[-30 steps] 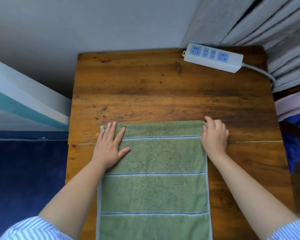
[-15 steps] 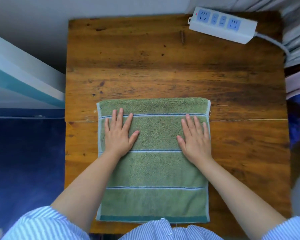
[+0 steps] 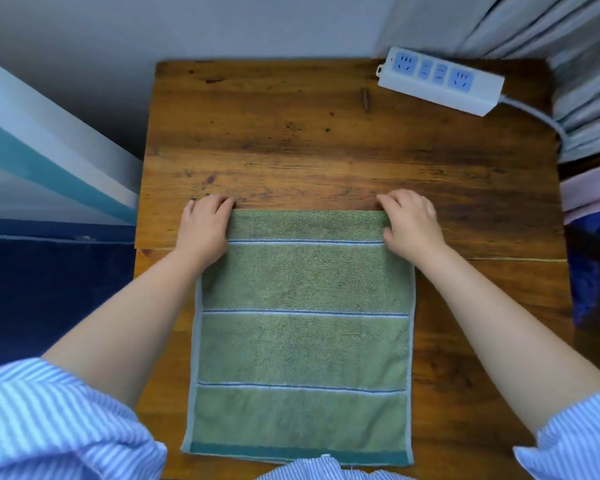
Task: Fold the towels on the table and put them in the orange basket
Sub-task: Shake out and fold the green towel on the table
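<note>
A green towel [image 3: 302, 341] with thin blue and white stripes lies flat on the wooden table [image 3: 326, 150], its near edge at the table's front. My left hand [image 3: 203, 228] grips the towel's far left corner, fingers curled over the edge. My right hand [image 3: 411, 225] grips the far right corner the same way. The orange basket is not in view.
A white power strip [image 3: 440, 81] with blue sockets lies at the table's far right corner, its cable running off to the right. Grey curtains [image 3: 568, 64] hang behind it. Blue and pink fabric [image 3: 593, 209] sits past the table's right edge. Dark blue floor lies to the left.
Half a second ago both hands lay flat and open on the towel's middle. They have since slid out to the far corners and closed on them.
</note>
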Action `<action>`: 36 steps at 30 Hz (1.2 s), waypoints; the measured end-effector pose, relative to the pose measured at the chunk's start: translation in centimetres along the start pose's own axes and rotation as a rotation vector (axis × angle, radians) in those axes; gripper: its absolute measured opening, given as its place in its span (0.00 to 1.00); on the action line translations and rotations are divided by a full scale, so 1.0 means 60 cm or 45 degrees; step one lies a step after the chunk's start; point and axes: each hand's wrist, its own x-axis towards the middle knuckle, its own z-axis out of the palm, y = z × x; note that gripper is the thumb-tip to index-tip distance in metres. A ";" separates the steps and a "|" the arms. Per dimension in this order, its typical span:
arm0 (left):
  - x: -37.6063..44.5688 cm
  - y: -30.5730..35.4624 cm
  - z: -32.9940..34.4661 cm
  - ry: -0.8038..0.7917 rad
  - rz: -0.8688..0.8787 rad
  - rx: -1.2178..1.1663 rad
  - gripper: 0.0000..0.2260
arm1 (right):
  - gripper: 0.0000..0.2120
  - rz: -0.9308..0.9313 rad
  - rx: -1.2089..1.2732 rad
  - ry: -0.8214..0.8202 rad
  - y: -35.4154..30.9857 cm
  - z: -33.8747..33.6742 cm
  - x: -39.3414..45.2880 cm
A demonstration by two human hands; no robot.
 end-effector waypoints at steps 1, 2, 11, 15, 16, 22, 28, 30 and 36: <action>0.008 -0.003 -0.008 -0.022 0.017 0.049 0.26 | 0.26 -0.015 -0.046 -0.045 -0.001 -0.007 0.009; 0.014 -0.004 -0.017 -0.055 0.028 0.089 0.24 | 0.25 -0.016 -0.079 -0.094 -0.003 -0.016 0.015; -0.032 -0.018 -0.062 -0.135 0.124 0.141 0.14 | 0.14 0.107 0.029 -0.193 -0.025 -0.066 -0.030; -0.116 -0.030 -0.079 -0.086 0.243 0.167 0.10 | 0.10 0.114 0.038 -0.152 -0.036 -0.080 -0.123; -0.129 -0.033 -0.078 -0.100 0.271 0.184 0.11 | 0.10 0.116 0.030 -0.121 -0.037 -0.080 -0.138; -0.291 -0.065 -0.058 -0.108 0.530 0.478 0.09 | 0.15 -0.069 -0.207 -0.040 -0.061 -0.037 -0.309; -0.406 -0.062 -0.004 -0.131 0.677 0.497 0.11 | 0.07 -0.200 -0.219 0.199 -0.068 0.045 -0.446; -0.434 -0.064 0.017 -0.144 0.685 0.509 0.10 | 0.12 -0.243 -0.208 0.263 -0.077 0.064 -0.481; -0.472 -0.072 0.064 -0.191 0.665 0.503 0.09 | 0.21 -0.255 -0.274 0.269 -0.092 0.106 -0.522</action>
